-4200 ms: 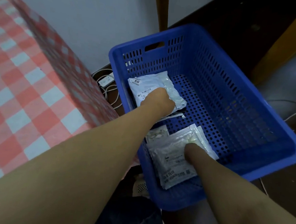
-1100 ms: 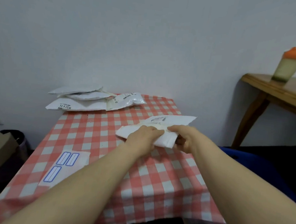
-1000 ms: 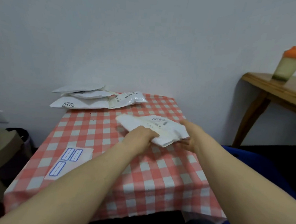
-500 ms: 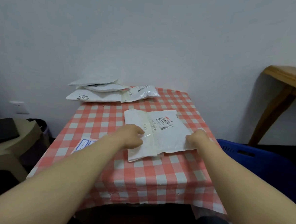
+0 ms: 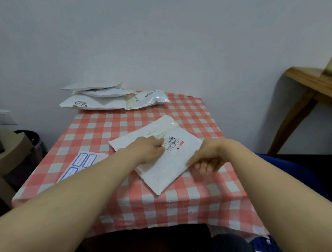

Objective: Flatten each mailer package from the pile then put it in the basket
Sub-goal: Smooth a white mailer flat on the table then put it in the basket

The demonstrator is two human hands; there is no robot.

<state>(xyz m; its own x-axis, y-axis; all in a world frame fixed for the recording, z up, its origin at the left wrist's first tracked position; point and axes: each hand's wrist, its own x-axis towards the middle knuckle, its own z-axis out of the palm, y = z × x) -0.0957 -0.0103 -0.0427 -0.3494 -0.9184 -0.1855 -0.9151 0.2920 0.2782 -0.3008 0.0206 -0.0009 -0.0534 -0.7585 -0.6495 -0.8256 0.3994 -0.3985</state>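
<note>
Progress: mid-task. One white padded mailer point(image 5: 158, 164) lies on the checked counter point(image 5: 204, 207) near its middle, w/ a corner aimed at the near edge. It looks mostly flat already, but isn't in the basket yet. The blue basket point(image 5: 284, 162) sits low off the counter's right edge. At bottom right of view a bit of white mailer shows inside it, so some are prob. done.

Left to do: the pile point(image 5: 104, 100) at the far left corner, abt four mailers, untouched.

Hands: left hand point(image 5: 149, 150) rests on the mailer by its barcode label, fingertips pressing down and gripping nothing. Right hand point(image 5: 208, 158) is at the mailer's right edge w/ fingers curled under; can't tell if it pinches the edge or just touches it.

Vs 0.5 s ago: the mailer was squarer to the counter edges and is now turned diagonal. The left hand moved from its near-left part in toward the label, and the right hand stayed at the right edge. The pile is unchanged. 4.2 s ago both hands were down in the basket on mailers there.
</note>
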